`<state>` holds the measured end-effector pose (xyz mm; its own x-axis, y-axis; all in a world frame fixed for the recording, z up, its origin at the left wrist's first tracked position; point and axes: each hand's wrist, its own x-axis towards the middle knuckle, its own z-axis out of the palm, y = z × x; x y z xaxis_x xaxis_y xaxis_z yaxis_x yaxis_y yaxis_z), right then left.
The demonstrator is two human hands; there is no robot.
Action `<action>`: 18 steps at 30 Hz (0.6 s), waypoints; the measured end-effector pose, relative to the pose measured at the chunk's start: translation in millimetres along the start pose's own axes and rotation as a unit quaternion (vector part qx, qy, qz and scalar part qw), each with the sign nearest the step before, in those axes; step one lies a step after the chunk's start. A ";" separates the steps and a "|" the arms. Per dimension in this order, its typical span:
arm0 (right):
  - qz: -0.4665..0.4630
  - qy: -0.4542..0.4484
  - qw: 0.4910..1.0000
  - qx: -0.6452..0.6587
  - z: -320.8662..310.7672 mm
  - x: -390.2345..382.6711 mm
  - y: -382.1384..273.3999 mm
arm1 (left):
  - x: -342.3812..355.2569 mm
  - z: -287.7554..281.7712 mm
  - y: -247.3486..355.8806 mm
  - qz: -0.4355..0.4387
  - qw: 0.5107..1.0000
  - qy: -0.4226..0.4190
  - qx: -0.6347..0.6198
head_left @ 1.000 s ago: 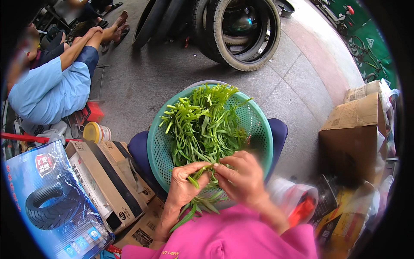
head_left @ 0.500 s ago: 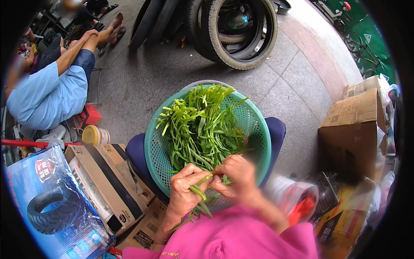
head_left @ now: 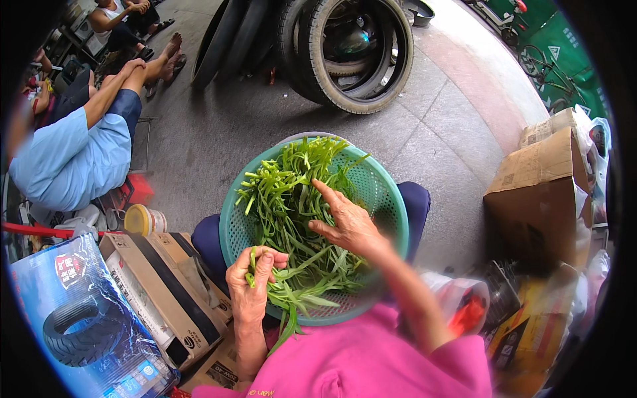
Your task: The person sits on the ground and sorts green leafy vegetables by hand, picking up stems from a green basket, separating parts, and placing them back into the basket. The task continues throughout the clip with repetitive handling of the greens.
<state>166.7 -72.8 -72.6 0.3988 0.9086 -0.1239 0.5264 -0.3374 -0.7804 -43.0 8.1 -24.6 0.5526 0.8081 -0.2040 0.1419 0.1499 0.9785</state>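
Note:
A green plastic colander (head_left: 389, 192) rests between my knees, heaped with water spinach (head_left: 285, 179), long green stems with narrow leaves. At its near left edge my left hand (head_left: 247, 292) is closed around a small bunch of water spinach stems (head_left: 251, 270). Leaves from around that hand trail across the near rim. My right hand (head_left: 348, 224) reaches over the heap with index finger stretched out and thumb apart. Its fingertip is at the stems; whether it touches them I cannot tell. Nothing shows in its grasp.
Several tyres (head_left: 361, 105) stand on the paved floor ahead. On my left are a blue tyre box (head_left: 93, 318), cardboard boxes (head_left: 159, 292) and a small tub (head_left: 139, 219); a person in a light blue shirt (head_left: 73, 149) sits beyond. Cartons (head_left: 531, 192) and plastic bags (head_left: 458, 302) crowd the right.
My hands were together at the colander's near edge, both on the stems. Now they are apart: the right has moved forward over the heap and opened, while the left keeps stems and shifts left.

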 end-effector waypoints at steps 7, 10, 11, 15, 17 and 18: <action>0.051 0.111 0.977 0.174 -12.6 -34.8 -11.0 | 0.2 0.6 -14.9 -0.047 0.987 0.003 -0.151; 0.019 0.094 0.974 0.203 -25.7 -61.0 -33.7 | 2.6 0.9 -20.5 -0.087 0.970 -0.003 -0.226; 0.004 0.089 0.964 0.250 -25.8 -67.5 -39.8 | 4.3 -0.1 -20.4 -0.101 0.968 -0.022 -0.229; -0.133 0.026 0.966 0.222 -10.5 -76.2 -46.7 | 12.5 7.6 -13.4 -0.179 0.955 -0.065 -0.227; -0.147 -0.002 0.972 0.183 1.7 -78.4 -46.0 | 11.7 10.9 -16.4 -0.190 0.960 -0.080 -0.189; -0.151 -0.011 0.975 0.162 5.3 -79.1 -44.5 | 11.4 11.2 -17.6 -0.194 0.963 -0.075 -0.174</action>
<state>107.7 -128.4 -31.3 0.2447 0.9607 0.1313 0.3511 0.0384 -0.9355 -30.0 8.3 -44.6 0.6299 0.5652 -0.5327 0.0927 0.6263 0.7741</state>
